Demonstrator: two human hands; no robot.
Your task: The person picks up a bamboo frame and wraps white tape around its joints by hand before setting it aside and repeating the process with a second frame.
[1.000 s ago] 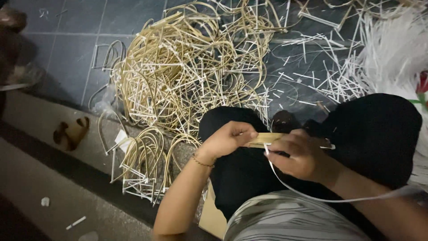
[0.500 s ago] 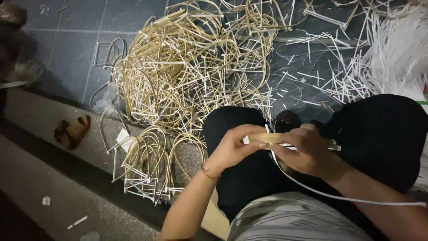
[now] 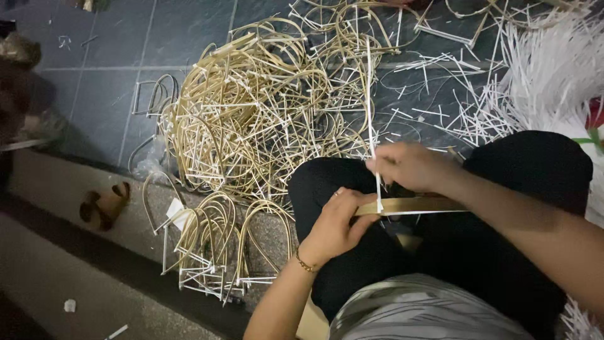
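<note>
Left hand [image 3: 336, 220] grips bamboo strip [image 3: 412, 204]; right hand [image 3: 412, 165] pinches white tie [image 3: 376, 170], probably plastic; overpulling could snap it.

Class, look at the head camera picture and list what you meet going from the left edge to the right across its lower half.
Brown sandal → small stack of bent cane loops → left hand → pale flat strip gripped by it → right hand pulling a thin white strand upward.
</note>
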